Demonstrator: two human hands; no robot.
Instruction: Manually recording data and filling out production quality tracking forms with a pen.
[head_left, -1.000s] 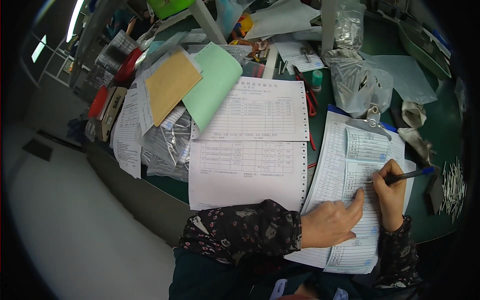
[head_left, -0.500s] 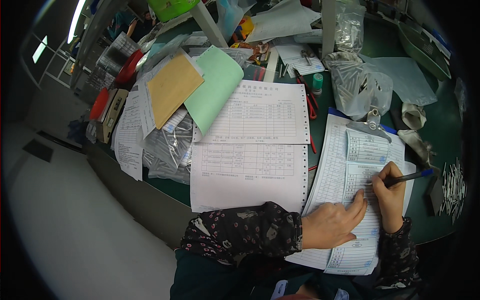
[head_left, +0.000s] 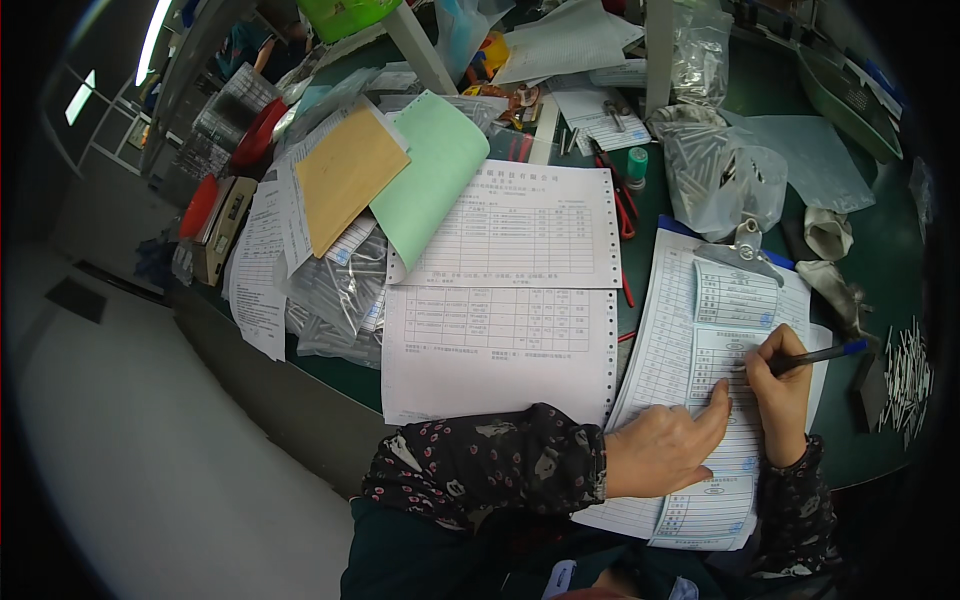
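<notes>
Two hands work at the lower right of the frame: the right hand (head_left: pixel 782 395) grips a pen (head_left: pixel 815 356) with its tip on the form (head_left: pixel 722 330), clipped to a clipboard (head_left: pixel 741 250). The left hand (head_left: pixel 662 447) lies flat, fingers released, pinning the sheet's lower part. Writing an entry seems to be the step in hand; the next line would call for steady paper. Wide printouts (head_left: pixel 505 290) lie at centre.

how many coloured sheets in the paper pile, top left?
2: a tan sheet on the left, and a green sheet beside it, partly tucked under its edge. More may lie hidden underneath.
</notes>
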